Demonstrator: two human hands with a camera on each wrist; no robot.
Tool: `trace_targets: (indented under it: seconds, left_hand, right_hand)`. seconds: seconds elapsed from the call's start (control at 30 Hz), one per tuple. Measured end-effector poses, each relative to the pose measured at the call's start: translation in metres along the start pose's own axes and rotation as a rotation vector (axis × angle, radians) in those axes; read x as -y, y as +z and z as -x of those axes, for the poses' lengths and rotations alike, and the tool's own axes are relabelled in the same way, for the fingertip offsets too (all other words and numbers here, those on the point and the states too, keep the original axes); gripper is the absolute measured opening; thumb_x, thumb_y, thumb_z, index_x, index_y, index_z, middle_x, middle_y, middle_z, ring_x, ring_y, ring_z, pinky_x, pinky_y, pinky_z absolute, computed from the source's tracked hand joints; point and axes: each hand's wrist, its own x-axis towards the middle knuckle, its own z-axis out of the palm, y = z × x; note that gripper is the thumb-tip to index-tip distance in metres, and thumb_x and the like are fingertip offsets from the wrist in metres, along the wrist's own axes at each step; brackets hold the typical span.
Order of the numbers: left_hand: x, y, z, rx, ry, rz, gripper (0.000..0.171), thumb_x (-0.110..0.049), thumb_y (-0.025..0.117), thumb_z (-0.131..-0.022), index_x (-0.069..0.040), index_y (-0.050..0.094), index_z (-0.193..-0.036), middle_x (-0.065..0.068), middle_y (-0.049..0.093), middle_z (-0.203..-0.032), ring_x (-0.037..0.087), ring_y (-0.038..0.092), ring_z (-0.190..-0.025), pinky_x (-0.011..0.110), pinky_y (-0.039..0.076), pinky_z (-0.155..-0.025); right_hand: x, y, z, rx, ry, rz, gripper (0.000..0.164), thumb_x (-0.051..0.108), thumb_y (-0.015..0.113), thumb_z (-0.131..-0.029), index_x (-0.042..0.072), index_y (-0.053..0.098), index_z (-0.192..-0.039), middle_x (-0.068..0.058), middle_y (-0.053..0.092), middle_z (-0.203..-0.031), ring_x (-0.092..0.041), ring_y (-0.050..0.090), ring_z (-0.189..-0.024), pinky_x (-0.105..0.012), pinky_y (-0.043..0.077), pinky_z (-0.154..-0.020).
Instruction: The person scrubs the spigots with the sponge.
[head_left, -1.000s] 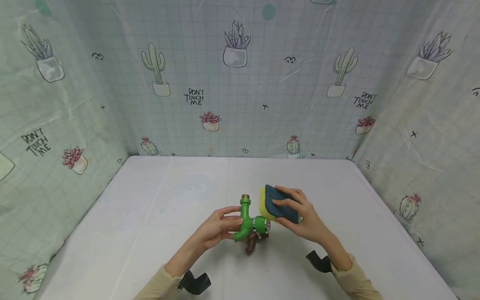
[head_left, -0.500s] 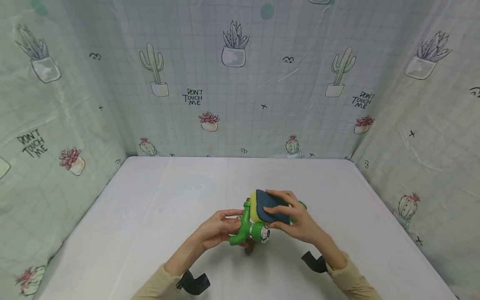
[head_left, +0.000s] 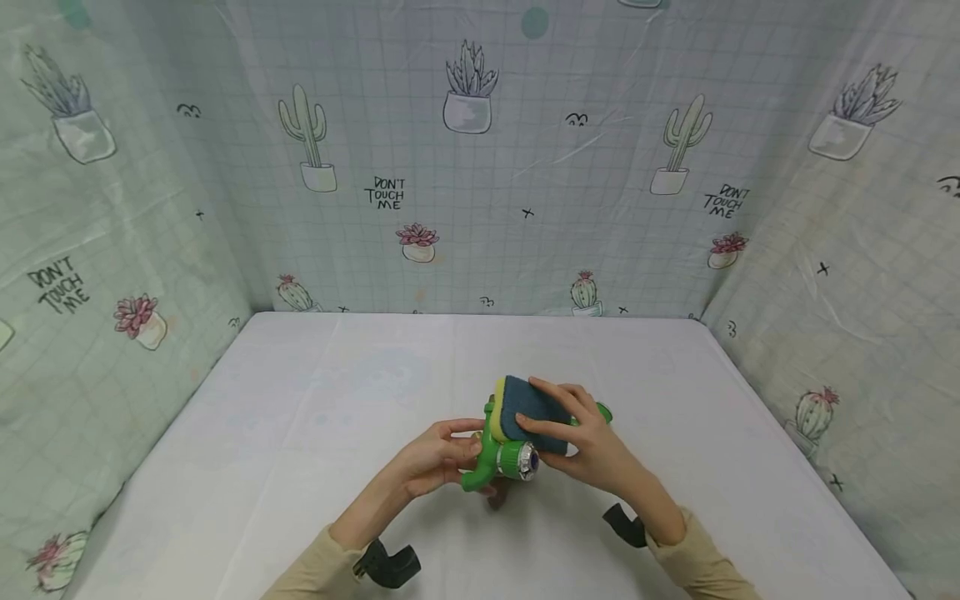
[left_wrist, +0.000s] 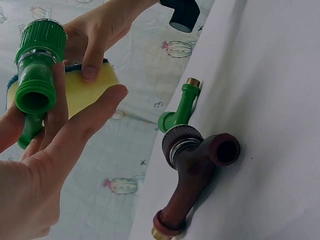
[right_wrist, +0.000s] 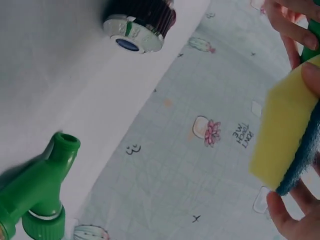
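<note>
My left hand (head_left: 438, 457) grips a green plastic tap (head_left: 489, 467) above the table, its ribbed knob with a silvery cap facing right. My right hand (head_left: 592, 437) holds a sponge (head_left: 534, 414), yellow on one side and dark blue on the scouring side. The sponge's yellow side lies against the tap's upper pipe in the head view. Below the left hand, a brown tap (left_wrist: 192, 175) with a brass threaded end rests on the table, mostly hidden from the head camera. A second green tap (right_wrist: 37, 200) lies on the table, partly behind the right hand.
The white table (head_left: 337, 392) is enclosed by fabric walls (head_left: 480, 208) printed with cacti and words. A black curved piece (head_left: 390, 567) sits by the left wrist, and a similar black piece (head_left: 626, 525) by the right.
My right hand has brought the sponge left onto the green tap. The tap has tilted slightly, its knob turning more toward the head camera. The second green tap shows more behind the right hand.
</note>
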Motion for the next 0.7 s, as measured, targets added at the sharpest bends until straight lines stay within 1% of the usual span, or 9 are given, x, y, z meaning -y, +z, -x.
trace_targets:
  seconds: [0.07, 0.17, 0.23, 0.33, 0.5, 0.63, 0.7]
  left_hand:
    - [0.0005, -0.0005, 0.0006, 0.008, -0.003, 0.012, 0.051, -0.002, 0.048, -0.089, 0.007, 0.028, -0.134, 0.001, 0.065, -0.098, 0.017, 0.065, -0.084, 0.053, 0.049, -0.079]
    - [0.0004, -0.0005, 0.0019, 0.018, -0.008, 0.037, 0.051, -0.005, 0.049, -0.089, 0.007, 0.029, -0.134, 0.002, 0.065, -0.098, 0.018, 0.065, -0.086, 0.054, 0.048, -0.08]
    - [-0.0002, -0.0001, 0.0024, 0.022, -0.007, 0.042, 0.052, -0.007, 0.05, -0.089, 0.008, 0.029, -0.134, 0.003, 0.065, -0.098, 0.019, 0.064, -0.087, 0.055, 0.047, -0.08]
    - [-0.0011, 0.0005, 0.003, 0.021, -0.011, 0.053, 0.052, -0.007, 0.05, -0.089, 0.008, 0.029, -0.134, 0.004, 0.064, -0.098, 0.02, 0.064, -0.088, 0.056, 0.047, -0.081]
    - [0.0013, -0.0003, 0.0028, 0.017, -0.014, 0.068, 0.05, -0.006, 0.049, -0.09, 0.007, 0.03, -0.134, 0.004, 0.064, -0.099, 0.022, 0.064, -0.089, 0.058, 0.045, -0.081]
    - [0.0033, -0.0008, 0.0019, 0.026, -0.012, 0.073, 0.05, -0.004, 0.049, -0.089, 0.007, 0.03, -0.134, 0.003, 0.064, -0.098, 0.022, 0.064, -0.089, 0.059, 0.045, -0.082]
    - [0.0035, -0.0011, 0.0016, 0.031, -0.011, 0.067, 0.05, -0.003, 0.048, -0.089, 0.007, 0.03, -0.134, 0.003, 0.063, -0.098, 0.021, 0.064, -0.088, 0.06, 0.044, -0.082]
  right_hand:
    - [0.0012, 0.0013, -0.0015, -0.02, -0.016, 0.073, 0.054, 0.03, 0.075, -0.071, 0.031, 0.055, -0.121, -0.014, 0.037, -0.137, -0.027, 0.039, -0.113, -0.046, 0.042, -0.085]
    - [0.0024, 0.0033, -0.0033, -0.052, -0.039, 0.172, 0.069, 0.022, 0.083, -0.057, 0.032, 0.056, -0.12, -0.018, 0.041, -0.132, -0.031, 0.041, -0.111, -0.049, 0.036, -0.084]
    - [0.0025, 0.004, -0.0046, -0.072, -0.046, 0.214, 0.071, 0.021, 0.084, -0.054, 0.033, 0.057, -0.119, -0.019, 0.043, -0.129, -0.033, 0.042, -0.11, -0.049, 0.034, -0.082]
    - [0.0016, 0.004, -0.0067, -0.094, -0.049, 0.267, 0.071, 0.022, 0.084, -0.053, 0.034, 0.057, -0.118, -0.019, 0.045, -0.127, -0.035, 0.042, -0.107, -0.05, 0.033, -0.081]
    - [-0.0012, 0.0051, -0.0092, -0.131, -0.049, 0.325, 0.071, 0.025, 0.084, -0.053, 0.035, 0.057, -0.118, -0.019, 0.047, -0.125, -0.037, 0.042, -0.099, -0.053, 0.032, -0.079]
    - [-0.0053, 0.0071, -0.0086, -0.16, -0.021, 0.34, 0.07, 0.024, 0.084, -0.054, 0.035, 0.057, -0.117, -0.02, 0.047, -0.124, -0.037, 0.042, -0.097, -0.054, 0.031, -0.078]
    - [-0.0068, 0.0077, -0.0079, -0.162, -0.002, 0.334, 0.069, 0.023, 0.083, -0.055, 0.035, 0.057, -0.117, -0.02, 0.046, -0.125, -0.037, 0.042, -0.097, -0.053, 0.032, -0.077]
